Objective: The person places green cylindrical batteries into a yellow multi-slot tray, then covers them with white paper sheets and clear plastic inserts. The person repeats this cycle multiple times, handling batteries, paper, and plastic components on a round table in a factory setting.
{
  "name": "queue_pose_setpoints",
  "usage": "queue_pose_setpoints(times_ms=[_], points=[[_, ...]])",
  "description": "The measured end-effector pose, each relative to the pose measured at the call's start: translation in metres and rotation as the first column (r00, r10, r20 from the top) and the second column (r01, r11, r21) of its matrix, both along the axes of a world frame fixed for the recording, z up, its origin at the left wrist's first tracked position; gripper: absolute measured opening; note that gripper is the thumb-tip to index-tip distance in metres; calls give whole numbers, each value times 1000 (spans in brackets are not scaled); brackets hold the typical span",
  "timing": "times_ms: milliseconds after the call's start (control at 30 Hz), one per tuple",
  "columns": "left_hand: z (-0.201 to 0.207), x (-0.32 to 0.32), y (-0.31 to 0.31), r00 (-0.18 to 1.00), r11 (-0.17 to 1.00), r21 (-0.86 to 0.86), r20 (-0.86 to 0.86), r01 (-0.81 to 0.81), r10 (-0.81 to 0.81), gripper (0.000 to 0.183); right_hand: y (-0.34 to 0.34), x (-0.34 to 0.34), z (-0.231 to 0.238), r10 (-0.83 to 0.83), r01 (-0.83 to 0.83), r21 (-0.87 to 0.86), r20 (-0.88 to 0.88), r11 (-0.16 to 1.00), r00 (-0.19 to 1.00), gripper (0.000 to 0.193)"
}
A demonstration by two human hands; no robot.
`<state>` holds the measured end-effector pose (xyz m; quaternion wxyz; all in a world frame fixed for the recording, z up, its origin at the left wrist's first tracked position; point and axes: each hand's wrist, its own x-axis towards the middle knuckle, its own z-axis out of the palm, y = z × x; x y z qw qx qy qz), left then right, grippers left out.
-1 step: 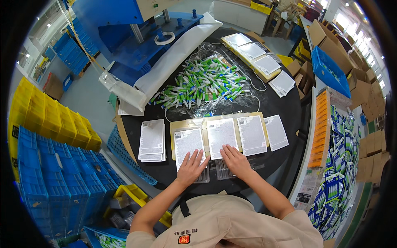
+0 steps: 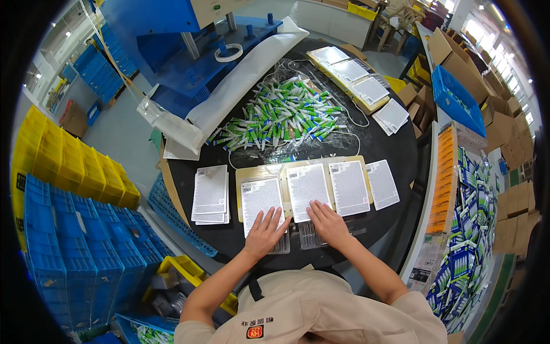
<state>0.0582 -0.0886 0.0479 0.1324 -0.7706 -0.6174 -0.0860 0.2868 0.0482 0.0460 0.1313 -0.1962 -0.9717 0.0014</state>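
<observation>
My left hand [image 2: 264, 229] lies flat, fingers spread, on the lower end of the left white printed card [image 2: 259, 198]. My right hand [image 2: 327, 223] rests flat on the bottom edge of the middle card [image 2: 307, 189]. A third card [image 2: 348, 186] lies beside them. All three sit in a tan holder [image 2: 269, 169] on the round black table [image 2: 395, 146]. Clear plastic blister shells [image 2: 308, 239] show under and between my hands at the table's near edge.
A stack of cards [image 2: 210, 194] lies left of the holder, a loose card [image 2: 382, 183] right of it. Green and white tubes [image 2: 281, 114] are piled mid-table, with a second card holder [image 2: 349, 71] behind. A blue machine [image 2: 189, 51], yellow bins [image 2: 69, 160], blue crates [image 2: 74, 252] and cardboard boxes [image 2: 504, 132] surround the table.
</observation>
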Motion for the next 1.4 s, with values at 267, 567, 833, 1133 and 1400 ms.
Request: queue_pose_setpoints(times_ms=[267, 567, 833, 1133, 1400], points=[[0, -8, 9, 994, 993, 114, 106, -2, -10, 47, -2, -2, -7, -13, 13, -2, 23, 1000, 1000, 43], [-21, -10, 17, 996, 999, -23, 82, -35, 37, 54, 9, 2, 16, -13, 9, -195, -23, 981, 1000, 53], [-9, -12, 19, 960, 983, -184, 274, -16, 66, 65, 49, -53, 7, -186, 156, -207, -130, 966, 974, 62], [9, -31, 17, 939, 922, -375, 272, -98, 211, 83, 41, -57, -8, -201, 212, -221, 67, 952, 977, 69], [-7, -32, 21, 974, 931, -339, 127, -136, 188, 95, 42, -70, -31, -251, 233, -220, -59, 947, 966, 64]])
